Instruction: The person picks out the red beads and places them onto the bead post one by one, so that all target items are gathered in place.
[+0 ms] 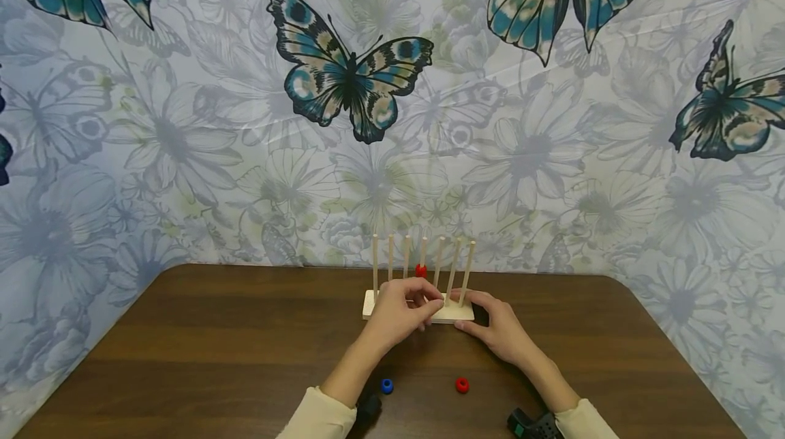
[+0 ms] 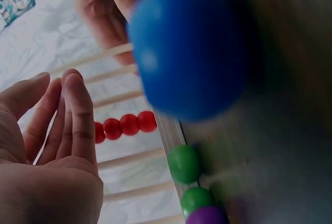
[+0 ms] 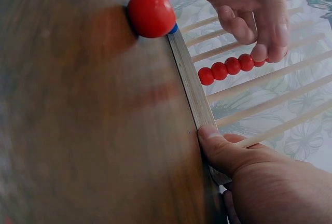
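A pale wooden base (image 1: 454, 313) with several upright pegs (image 1: 469, 268) stands near the table's far edge. Red beads (image 3: 219, 71) are stacked on its middle peg; the top one also shows in the head view. My left hand (image 1: 401, 309) is raised in front of the pegs, its fingers loosely bent near the upper red beads, and no object shows between thumb and fingers. My right hand (image 1: 499, 330) grips the base's right end, thumb (image 3: 215, 141) along the front edge, the other fingers mostly hidden behind.
On the brown table (image 1: 245, 343) nearer me lie a loose blue bead (image 1: 387, 386) and a loose red bead (image 1: 462, 385). Green beads (image 2: 184, 164) and a purple bead (image 2: 207, 215) show in the left wrist view. A butterfly-patterned cloth (image 1: 527, 153) hangs behind the table.
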Demonstrator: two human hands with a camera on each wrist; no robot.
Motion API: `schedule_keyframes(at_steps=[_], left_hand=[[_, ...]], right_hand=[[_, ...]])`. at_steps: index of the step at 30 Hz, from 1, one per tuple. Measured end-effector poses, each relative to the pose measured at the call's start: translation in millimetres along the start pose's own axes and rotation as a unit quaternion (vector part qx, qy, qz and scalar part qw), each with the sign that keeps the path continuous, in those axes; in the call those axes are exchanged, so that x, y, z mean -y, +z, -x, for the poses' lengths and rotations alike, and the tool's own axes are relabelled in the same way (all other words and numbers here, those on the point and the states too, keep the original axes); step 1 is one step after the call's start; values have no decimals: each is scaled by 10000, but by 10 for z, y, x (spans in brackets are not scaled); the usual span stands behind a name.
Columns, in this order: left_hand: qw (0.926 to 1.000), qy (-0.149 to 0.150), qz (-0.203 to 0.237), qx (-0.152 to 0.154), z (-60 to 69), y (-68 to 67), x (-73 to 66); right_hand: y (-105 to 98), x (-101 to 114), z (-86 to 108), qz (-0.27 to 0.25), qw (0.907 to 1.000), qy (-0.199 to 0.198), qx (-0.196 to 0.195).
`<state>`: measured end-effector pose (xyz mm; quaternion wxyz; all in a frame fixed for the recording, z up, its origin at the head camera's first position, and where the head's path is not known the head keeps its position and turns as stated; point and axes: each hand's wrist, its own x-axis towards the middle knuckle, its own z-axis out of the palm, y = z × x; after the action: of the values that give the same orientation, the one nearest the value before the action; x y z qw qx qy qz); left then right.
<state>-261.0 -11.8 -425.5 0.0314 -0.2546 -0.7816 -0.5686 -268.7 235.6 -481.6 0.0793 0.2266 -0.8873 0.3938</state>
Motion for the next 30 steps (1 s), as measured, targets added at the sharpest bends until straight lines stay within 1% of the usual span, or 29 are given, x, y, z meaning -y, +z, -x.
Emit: schedule_keyframes(at_steps=[4, 10, 14, 16, 19, 23, 26, 30], left_hand=[[9995, 20, 47, 300, 24, 74, 6], [9948, 85, 119, 1007, 80, 236, -15], [9900, 154, -129, 1400, 112, 325, -52], [9858, 191, -356, 1629, 125, 357, -58], [9776, 188, -583, 2015, 138, 379, -57], [9657, 88, -672, 2506, 151, 377, -42], [9595, 55, -659, 2737, 157, 368, -38], [9556, 84, -568, 2890, 159, 351, -52]], right_hand=[[0, -2, -1, 35, 10000, -52, -2], [0, -9, 3, 133, 9997, -192, 7], [-1, -16, 6, 117, 9997, -229, -24], [-3, -15, 10, 125, 9996, -258, -32], [-6, -8, 11, 119, 9996, -260, -11], [-7, 5, 6, 4, 9997, -221, 50], [-8, 9, 2, -53, 9998, -199, 73], [-12, 12, 1, -57, 9998, -189, 73]])
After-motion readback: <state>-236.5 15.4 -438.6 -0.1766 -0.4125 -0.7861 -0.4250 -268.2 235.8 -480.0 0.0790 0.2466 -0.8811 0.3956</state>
